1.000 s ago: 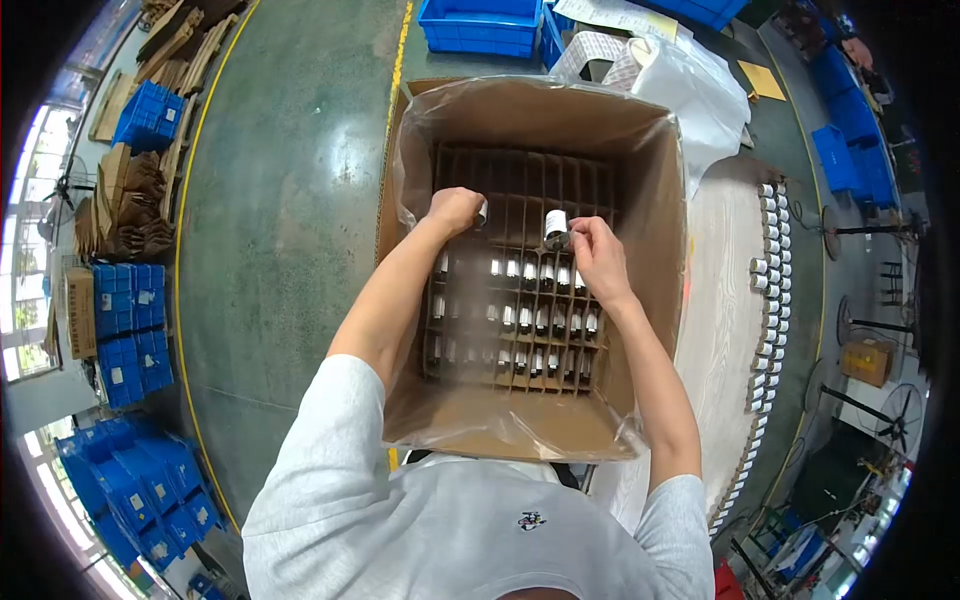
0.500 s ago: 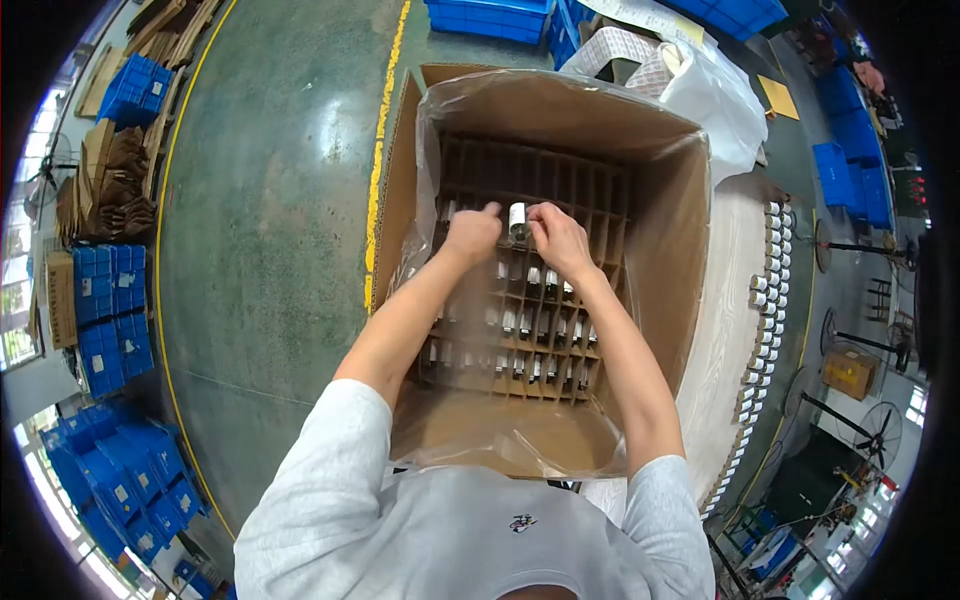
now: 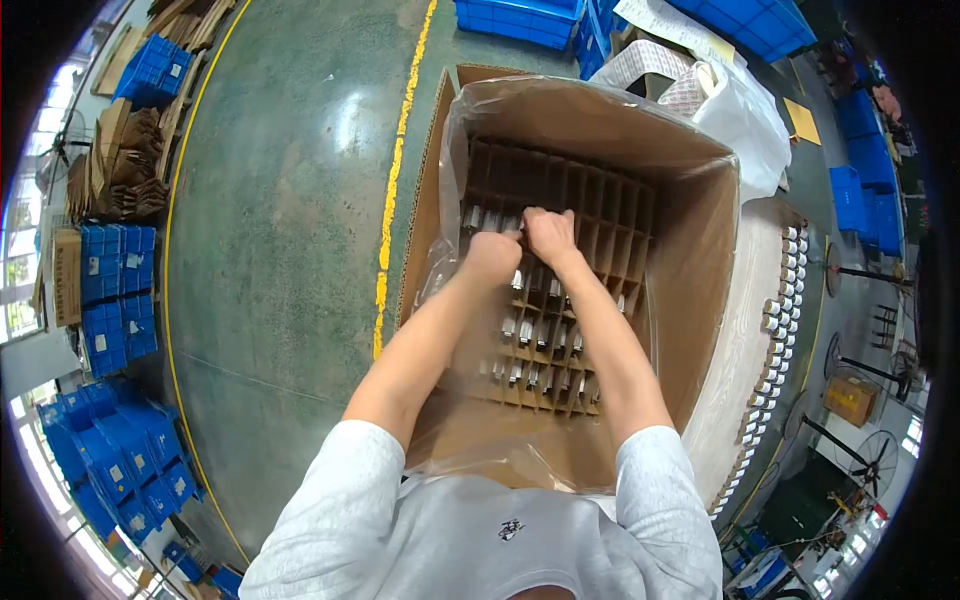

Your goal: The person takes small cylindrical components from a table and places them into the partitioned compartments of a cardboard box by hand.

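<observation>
A large cardboard box with a clear plastic liner stands open before me. Inside it, a cardboard divider grid holds rows of small bottles with white labels in the nearer cells; the far right cells look unfilled. My left hand is closed over the grid, left of centre, and whatever its fingers hold is hidden. Close beside it, my right hand has its fingers bent down at the cells, gripping something too hidden to make out.
Right of the box, a pale board carries long rows of white-labelled bottles. Blue crates and white sheeting lie beyond the box. More blue crates and folded cardboard stand far left.
My right hand has moved left and down to the grid; the bottle seen in its fingers is now hidden. My left hand has shifted beside it. The whole view has shifted slightly.
</observation>
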A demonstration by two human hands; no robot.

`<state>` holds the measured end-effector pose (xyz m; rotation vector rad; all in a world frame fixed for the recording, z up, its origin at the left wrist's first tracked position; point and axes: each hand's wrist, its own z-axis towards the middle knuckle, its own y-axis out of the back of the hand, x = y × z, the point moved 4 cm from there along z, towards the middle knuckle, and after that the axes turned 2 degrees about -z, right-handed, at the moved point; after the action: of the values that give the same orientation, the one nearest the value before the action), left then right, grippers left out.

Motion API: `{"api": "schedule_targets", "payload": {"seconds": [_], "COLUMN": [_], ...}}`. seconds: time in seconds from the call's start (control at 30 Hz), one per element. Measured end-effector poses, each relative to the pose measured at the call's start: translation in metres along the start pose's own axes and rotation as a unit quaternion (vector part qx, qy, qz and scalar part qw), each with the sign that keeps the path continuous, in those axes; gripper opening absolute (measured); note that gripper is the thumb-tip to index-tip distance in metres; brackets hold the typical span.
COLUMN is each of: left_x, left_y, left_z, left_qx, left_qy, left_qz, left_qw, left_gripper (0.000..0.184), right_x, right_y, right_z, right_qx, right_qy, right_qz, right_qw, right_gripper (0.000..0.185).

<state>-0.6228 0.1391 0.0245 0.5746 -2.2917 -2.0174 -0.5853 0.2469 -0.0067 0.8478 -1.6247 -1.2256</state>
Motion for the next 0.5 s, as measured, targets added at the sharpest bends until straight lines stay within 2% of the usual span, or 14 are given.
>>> {"api": "schedule_targets", "payload": {"seconds": [0.03, 0.07, 0.13, 0.23, 0.3, 0.33, 0.4, 0.47, 0.5], "left_x": [-0.005, -0.011, -0.016, -0.023, -0.026, -0.029, -0.037, -0.054, -0.060], "left_y": [0.007, 0.019, 0.038, 0.064, 0.088, 0.098, 0.120, 0.145, 0.162], "left_z": [-0.001, -0.002, -0.005, -0.017, -0.024, -0.032, -0.047, -0.053, -0.052], "left_qx": [0.031, 0.052, 0.088, -0.033, -0.091, -0.095, -0.097, -0.084, -0.131], "left_qy": [-0.001, -0.005, -0.007, -0.044, -0.060, -0.062, -0.037, 0.003, -0.005], "left_qz": [-0.001, -0.012, -0.033, -0.139, -0.175, -0.187, -0.228, -0.287, -0.377], "left_qw": [1.000, 0.999, 0.996, 0.989, 0.978, 0.976, 0.968, 0.954, 0.917], "left_gripper": [0.008, 0.008, 0.008, 0.009, 0.011, 0.011, 0.013, 0.016, 0.019], "right_x": [0.000, 0.005, 0.008, 0.003, 0.005, 0.011, 0.027, 0.040, 0.038], "right_y": [-0.012, -0.014, -0.021, -0.038, -0.023, -0.017, 0.027, 0.090, 0.114], "right_z": [0.000, -0.003, -0.003, 0.000, 0.000, -0.005, -0.024, -0.054, -0.067], "right_qx": [-0.019, 0.026, 0.079, 0.108, 0.132, 0.172, 0.124, -0.014, -0.017], "right_qy": [-0.003, -0.046, -0.044, -0.058, -0.061, -0.050, -0.062, -0.020, -0.039], "right_qz": [-0.040, -0.053, -0.113, -0.086, -0.070, -0.115, -0.010, 0.025, 0.073], "right_qw": [0.999, 0.997, 0.989, 0.989, 0.987, 0.977, 0.990, 0.999, 0.996], "right_gripper": [0.004, 0.015, 0.018, 0.016, 0.014, 0.019, 0.023, 0.025, 0.025]}}
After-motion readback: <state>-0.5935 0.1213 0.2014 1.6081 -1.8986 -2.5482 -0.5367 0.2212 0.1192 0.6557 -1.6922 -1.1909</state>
